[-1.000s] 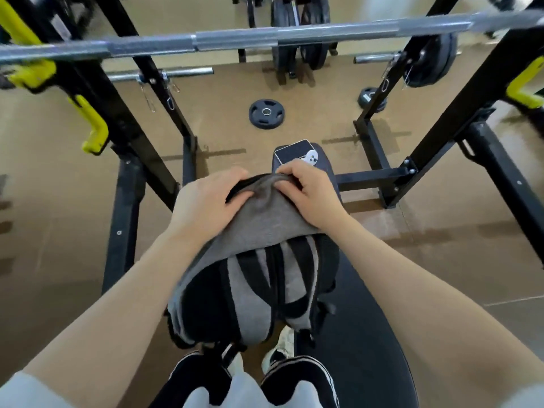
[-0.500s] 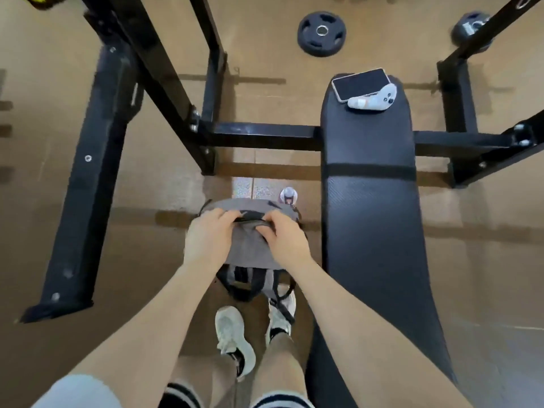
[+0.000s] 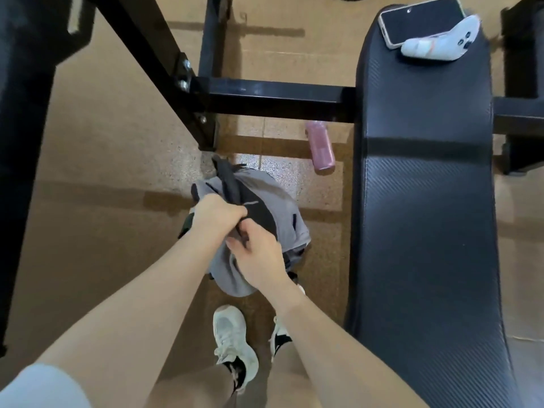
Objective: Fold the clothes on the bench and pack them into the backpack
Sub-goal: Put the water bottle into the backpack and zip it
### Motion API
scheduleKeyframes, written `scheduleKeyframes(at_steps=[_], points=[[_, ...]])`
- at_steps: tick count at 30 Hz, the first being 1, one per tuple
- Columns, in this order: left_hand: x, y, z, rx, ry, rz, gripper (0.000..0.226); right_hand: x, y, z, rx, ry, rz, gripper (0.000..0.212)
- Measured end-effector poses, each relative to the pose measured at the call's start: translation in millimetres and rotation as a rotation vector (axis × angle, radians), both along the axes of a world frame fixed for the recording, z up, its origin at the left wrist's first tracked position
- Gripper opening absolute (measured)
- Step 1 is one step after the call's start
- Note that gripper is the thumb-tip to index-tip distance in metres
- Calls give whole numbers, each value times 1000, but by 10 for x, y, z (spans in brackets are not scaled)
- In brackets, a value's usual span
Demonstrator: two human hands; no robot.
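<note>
Backpack [image 3: 259, 213] sits on the floor just left of the bench [image 3: 424, 201], in front of my white shoes [image 3: 232, 343], and both hands are on its top. My left hand [image 3: 216, 220] is clenched around the black strap or handle that runs up over the grey fabric, and my right hand [image 3: 259, 262] pinches the same black piece just beside it, thumb and fingers curled on it. Whether that piece is a carry handle or a zip pull I cannot tell; the hands cover it.

No clothes show on the bench pad. Only a phone [image 3: 424, 20] and a white controller [image 3: 438, 42] lie at its far end, touching each other, and a pink bottle [image 3: 320, 145] stands on the floor by the bench's left edge, apart from the bag.

I judge the folding and packing finished, or nearly so, and the step in hand to be closing or setting down the bag. If the mouth is not yet shut, the next move calls for one hand to hold the fabric taut while the other draws the zip round.
</note>
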State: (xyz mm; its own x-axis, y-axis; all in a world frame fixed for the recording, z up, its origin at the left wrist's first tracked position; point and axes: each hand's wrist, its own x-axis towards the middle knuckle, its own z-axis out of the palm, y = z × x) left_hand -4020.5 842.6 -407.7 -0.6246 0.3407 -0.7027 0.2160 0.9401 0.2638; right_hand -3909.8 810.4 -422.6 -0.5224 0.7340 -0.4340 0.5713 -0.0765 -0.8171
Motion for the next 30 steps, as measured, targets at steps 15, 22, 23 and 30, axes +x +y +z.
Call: scheduleKeyframes(at_steps=[15,22,23,30], points=[[-156,67,710,444,201,-336,22,-6,430,546,-262,177,-216,14],[-197,55,-125,421,253,-520,17,383,646,-223,-132,-23,-436,11],[-235,136,-184,460,325,-555,18,391,694,-334,-99,-51,-475,12],[-474,574,-938,485,598,-784,30,268,1481,-1489,86,-194,-623,25]])
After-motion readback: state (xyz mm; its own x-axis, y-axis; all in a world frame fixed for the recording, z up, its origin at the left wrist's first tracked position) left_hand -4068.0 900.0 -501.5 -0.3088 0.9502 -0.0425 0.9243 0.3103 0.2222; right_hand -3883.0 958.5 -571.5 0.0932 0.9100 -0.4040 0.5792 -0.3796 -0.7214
